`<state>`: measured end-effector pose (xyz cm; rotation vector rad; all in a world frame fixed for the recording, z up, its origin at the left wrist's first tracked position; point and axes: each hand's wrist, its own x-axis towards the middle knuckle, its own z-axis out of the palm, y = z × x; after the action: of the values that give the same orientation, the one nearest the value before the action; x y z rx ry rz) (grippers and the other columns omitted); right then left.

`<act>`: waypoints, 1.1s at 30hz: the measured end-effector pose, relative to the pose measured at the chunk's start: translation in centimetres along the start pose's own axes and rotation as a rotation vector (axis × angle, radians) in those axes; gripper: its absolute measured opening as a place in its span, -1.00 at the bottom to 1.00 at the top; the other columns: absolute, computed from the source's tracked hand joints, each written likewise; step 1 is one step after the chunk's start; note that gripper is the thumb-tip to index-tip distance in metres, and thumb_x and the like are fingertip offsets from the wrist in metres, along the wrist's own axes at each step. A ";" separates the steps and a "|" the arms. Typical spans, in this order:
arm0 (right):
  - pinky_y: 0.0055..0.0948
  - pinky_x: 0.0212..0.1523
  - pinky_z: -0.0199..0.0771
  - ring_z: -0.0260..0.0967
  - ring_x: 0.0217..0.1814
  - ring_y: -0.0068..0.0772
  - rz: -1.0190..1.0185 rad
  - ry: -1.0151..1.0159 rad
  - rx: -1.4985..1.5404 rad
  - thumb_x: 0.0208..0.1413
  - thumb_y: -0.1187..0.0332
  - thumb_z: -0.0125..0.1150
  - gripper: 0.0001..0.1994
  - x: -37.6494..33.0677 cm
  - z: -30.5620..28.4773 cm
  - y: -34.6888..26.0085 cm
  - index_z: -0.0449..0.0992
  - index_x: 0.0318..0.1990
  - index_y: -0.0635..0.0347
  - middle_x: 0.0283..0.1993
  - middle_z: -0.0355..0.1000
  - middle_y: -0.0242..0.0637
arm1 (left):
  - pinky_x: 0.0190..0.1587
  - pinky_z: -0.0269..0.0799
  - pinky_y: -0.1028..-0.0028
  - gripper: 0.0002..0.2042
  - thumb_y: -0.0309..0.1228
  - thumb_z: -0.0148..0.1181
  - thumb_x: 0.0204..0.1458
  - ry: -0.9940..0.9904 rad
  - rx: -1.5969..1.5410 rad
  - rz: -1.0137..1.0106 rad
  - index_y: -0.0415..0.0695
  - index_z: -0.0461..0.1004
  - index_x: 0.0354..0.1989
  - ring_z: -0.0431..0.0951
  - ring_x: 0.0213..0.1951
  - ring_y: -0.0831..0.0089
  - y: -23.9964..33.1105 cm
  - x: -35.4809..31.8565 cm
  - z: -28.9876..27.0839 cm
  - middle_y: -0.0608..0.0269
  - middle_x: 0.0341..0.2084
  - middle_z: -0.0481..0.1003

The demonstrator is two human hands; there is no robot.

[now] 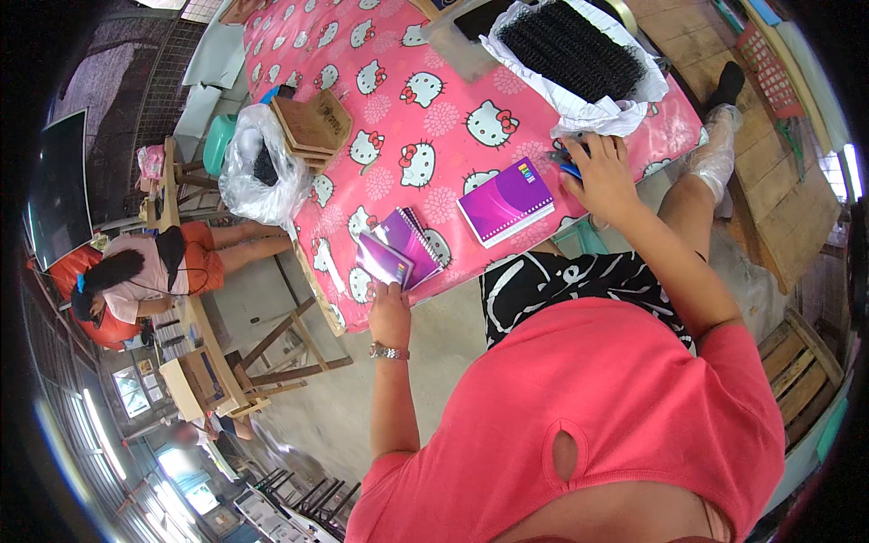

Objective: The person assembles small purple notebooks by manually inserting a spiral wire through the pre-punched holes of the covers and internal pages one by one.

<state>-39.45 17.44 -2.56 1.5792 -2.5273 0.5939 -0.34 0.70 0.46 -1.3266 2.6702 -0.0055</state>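
My left hand (389,312), with a metal-banded watch on its wrist, is closed on the near edge of a small purple notebook (387,261). That notebook lies tilted over several spiral-bound purple notebooks (418,237) at the table's front edge. Another stack of purple notebooks (507,201) lies flat between my two hands. Farther right, my right hand (601,172) rests on the table with curled fingers over a small blue and dark item (568,168), mostly hidden by the fingers. Just beyond it sits a bundle of black curly hair (572,50) on white paper (593,116).
A pink cat-print cloth (380,109) covers the table. Brown cardboard pieces (312,127) and a clear plastic bag (262,167) stand at its left edge. At left, a person (154,267) bends near a wooden bench (204,335). A wooden crate (801,376) is at right.
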 end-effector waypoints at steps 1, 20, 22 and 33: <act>-0.03 0.23 0.10 0.22 0.14 -0.07 -0.004 -0.013 0.010 -0.06 0.15 0.32 -0.43 -0.1 -0.1 -0.1 0.37 0.13 0.13 0.01 0.29 -0.14 | -0.36 0.54 0.17 -0.84 -0.34 0.17 0.08 0.044 -0.011 0.062 -0.18 0.43 -0.33 0.57 -0.35 0.05 -0.3 0.0 0.0 0.08 -0.39 0.48; -0.10 -0.04 0.37 0.48 -0.15 -0.02 0.110 -0.144 0.246 0.06 0.23 0.22 -0.66 1.6 -8.7 -0.7 0.50 -0.04 0.18 -0.22 0.50 -0.09 | 0.21 0.22 0.27 -0.50 -0.42 0.15 0.13 0.598 -0.470 -0.198 -0.44 0.27 0.20 0.40 0.12 0.04 -19.7 9.9 -2.7 -0.20 0.06 0.43; -0.12 -0.08 0.40 0.48 -0.16 -0.02 0.196 -0.035 0.237 0.07 0.24 0.22 -0.70 0.8 -8.8 2.6 0.53 -0.09 0.19 -0.22 0.50 -0.09 | 0.20 0.25 0.29 -0.41 -0.32 0.22 0.10 0.402 -0.795 -0.566 -0.40 0.22 0.25 0.38 0.17 0.11 -11.6 8.7 2.5 -0.23 0.12 0.38; -0.19 -0.14 0.45 0.47 -0.13 -0.10 0.028 0.355 0.244 0.07 0.21 0.25 -0.73 11.2 -5.3 5.9 0.58 -0.17 0.20 -0.23 0.52 -0.16 | -0.24 0.44 0.50 -0.35 -0.72 0.22 -0.13 0.437 -1.309 -0.665 -0.18 0.26 0.24 0.53 -0.32 0.41 -3.4 6.9 2.9 0.16 -0.17 0.52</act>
<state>-50.37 12.23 3.94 1.3572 -2.2819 1.1125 -1.38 -6.61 -3.12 -2.6991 2.2375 1.7667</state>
